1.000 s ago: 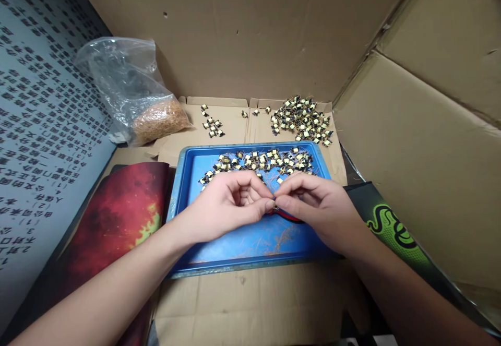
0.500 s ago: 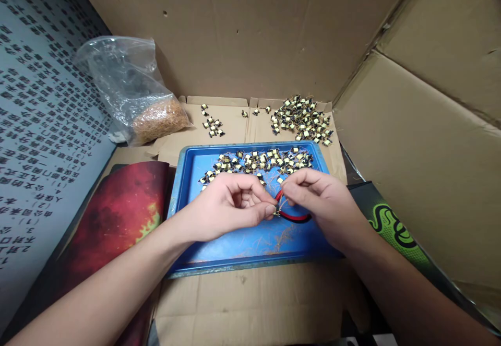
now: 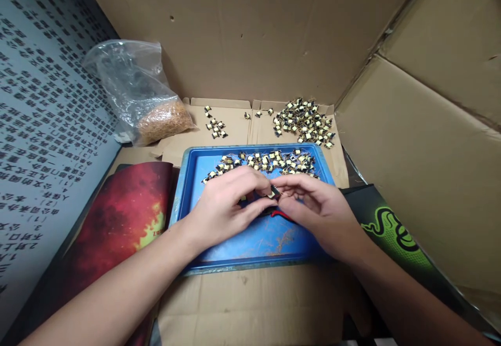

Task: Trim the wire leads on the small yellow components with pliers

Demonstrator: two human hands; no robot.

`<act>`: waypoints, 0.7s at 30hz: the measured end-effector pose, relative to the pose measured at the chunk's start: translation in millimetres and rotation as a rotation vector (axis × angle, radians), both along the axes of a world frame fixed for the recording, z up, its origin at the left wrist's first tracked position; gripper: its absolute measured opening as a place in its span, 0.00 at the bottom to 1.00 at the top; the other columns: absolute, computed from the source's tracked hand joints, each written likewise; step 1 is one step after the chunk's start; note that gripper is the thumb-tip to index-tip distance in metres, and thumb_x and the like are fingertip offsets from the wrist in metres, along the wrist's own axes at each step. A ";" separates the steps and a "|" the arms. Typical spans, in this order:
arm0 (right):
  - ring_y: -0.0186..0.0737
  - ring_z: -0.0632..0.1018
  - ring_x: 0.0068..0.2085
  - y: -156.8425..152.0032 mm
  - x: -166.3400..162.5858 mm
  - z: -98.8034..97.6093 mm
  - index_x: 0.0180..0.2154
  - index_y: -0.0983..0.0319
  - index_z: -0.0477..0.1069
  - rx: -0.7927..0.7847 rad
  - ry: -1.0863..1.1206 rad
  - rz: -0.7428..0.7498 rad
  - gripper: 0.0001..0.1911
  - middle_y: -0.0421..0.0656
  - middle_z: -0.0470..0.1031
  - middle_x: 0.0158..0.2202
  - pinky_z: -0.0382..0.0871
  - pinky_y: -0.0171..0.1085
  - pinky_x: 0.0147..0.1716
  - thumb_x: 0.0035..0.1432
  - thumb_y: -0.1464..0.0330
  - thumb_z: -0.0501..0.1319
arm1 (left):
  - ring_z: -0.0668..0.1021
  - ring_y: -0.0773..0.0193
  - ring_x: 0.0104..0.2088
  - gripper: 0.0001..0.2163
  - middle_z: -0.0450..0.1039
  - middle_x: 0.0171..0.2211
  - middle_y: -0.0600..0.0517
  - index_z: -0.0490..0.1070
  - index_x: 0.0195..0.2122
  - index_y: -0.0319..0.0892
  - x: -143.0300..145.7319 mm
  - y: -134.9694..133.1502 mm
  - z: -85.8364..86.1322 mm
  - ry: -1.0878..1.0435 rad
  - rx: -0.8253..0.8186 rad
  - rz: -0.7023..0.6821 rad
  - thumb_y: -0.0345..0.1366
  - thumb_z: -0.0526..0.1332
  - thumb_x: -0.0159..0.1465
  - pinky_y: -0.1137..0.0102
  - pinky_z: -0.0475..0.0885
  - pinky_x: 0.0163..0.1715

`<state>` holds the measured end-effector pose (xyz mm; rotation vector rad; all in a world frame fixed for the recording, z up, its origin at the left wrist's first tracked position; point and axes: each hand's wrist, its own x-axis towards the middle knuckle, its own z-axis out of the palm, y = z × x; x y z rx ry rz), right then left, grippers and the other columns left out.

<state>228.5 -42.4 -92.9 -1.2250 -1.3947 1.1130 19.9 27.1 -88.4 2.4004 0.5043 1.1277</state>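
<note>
Above the blue tray [image 3: 250, 260], my left hand [image 3: 235, 200] is closed, thumb and fingers pinching a small transformer [image 3: 275, 191] with a dark body, a pale yellow wrap and thin wire leads. My right hand [image 3: 317, 205] meets it from the other side, its index finger and thumb closed at the part's wire end. The fingers partly hide the transformer. Right below the fingertips, a tool with red and black handles [image 3: 282, 215] lies in the tray, mostly covered. Many similar transformers [image 3: 270, 160] are spread along the tray's far side.
Behind the tray, a pile of transformers [image 3: 305, 119] and a smaller group [image 3: 216, 127] rest on cardboard. A clear plastic bag [image 3: 164, 119] of copper-coloured wire stands back left. Cardboard walls [image 3: 250, 48] enclose the back and right. A red mat [image 3: 117, 210] lies left.
My hands have come together, and the transformer is now turned and raised between both sets of fingertips. The right fingers have moved in closer to it. The view has shifted slightly.
</note>
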 end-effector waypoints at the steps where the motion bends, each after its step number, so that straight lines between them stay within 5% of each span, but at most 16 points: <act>1: 0.39 0.80 0.38 -0.7 -1.5 1.1 0.49 0.56 0.82 0.060 -0.067 -0.044 0.12 0.41 0.83 0.39 0.75 0.38 0.40 0.64 0.62 0.70 | 0.81 0.67 0.37 0.07 0.79 0.36 0.50 0.74 0.40 0.38 0.1 -0.9 -0.2 0.003 0.000 0.021 0.31 0.72 0.66 0.72 0.76 0.41; 7: 0.41 0.84 0.39 -0.4 -1.2 2.6 0.40 0.56 0.84 0.318 -0.347 -0.170 0.05 0.42 0.86 0.38 0.78 0.41 0.43 0.66 0.69 0.67 | 0.79 0.67 0.34 0.12 0.78 0.35 0.53 0.74 0.43 0.41 0.8 -5.7 2.3 0.032 -0.114 0.111 0.37 0.75 0.64 0.73 0.74 0.38; 12: 0.41 0.83 0.37 -2.6 -4.1 1.8 0.41 0.56 0.83 0.458 -0.432 -0.163 0.06 0.41 0.86 0.37 0.76 0.42 0.41 0.67 0.70 0.67 | 0.78 0.66 0.30 0.11 0.79 0.31 0.52 0.79 0.46 0.41 1.5 -7.3 9.1 0.118 -0.469 0.045 0.41 0.71 0.67 0.72 0.72 0.32; 16: 0.41 0.83 0.37 -1.7 -4.1 1.6 0.40 0.56 0.82 0.446 -0.415 -0.161 0.05 0.41 0.85 0.36 0.76 0.42 0.41 0.68 0.69 0.66 | 0.77 0.65 0.30 0.13 0.80 0.31 0.49 0.80 0.39 0.39 3.1 -8.1 10.5 0.022 -0.777 -0.007 0.45 0.70 0.68 0.72 0.72 0.31; 21: 0.42 0.82 0.40 7.0 10.6 3.3 0.40 0.57 0.81 0.353 -0.463 -0.073 0.07 0.42 0.84 0.39 0.73 0.44 0.45 0.71 0.67 0.64 | 0.79 0.67 0.28 0.12 0.81 0.31 0.49 0.80 0.44 0.38 4.3 -2.7 7.9 -0.189 -1.086 -0.107 0.43 0.70 0.68 0.74 0.74 0.27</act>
